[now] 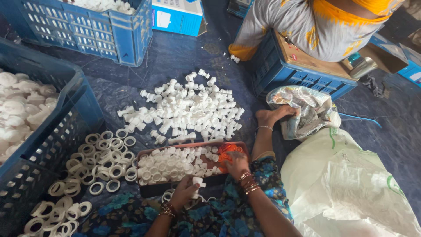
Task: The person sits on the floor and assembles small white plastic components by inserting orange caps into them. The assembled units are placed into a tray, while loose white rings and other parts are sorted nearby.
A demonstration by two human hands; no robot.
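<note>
A dark blue sheet point(184, 57) covers the floor, and everything sits around the brown tray point(151, 189) lying on the person's lap. Left of the tray stands a big blue crate point(52, 145) filled with white caps point(19, 107); a second crate point(109, 37) stands well beyond the tray, up and to the left. Right of the tray a large white sack point(346, 188) lies slumped, with a crinkled clear bag point(307, 109) just above it. Beyond the tray spreads a heap of white stems point(188, 109). Left of the tray, white rings point(103, 160) lie scattered on the sheet. The tray itself holds white plugs point(169, 164) packed close, and a few orange seals point(226, 153) at its right end.

At the tray's near edge, the left hand point(182, 195) pinches one white plug point(197, 181) between fingertips. The right hand point(237, 164) rests curled on the tray's right end, fingertips pressed among the orange seals. A foot point(274, 116) lies beyond the tray, against the clear bag.
</note>
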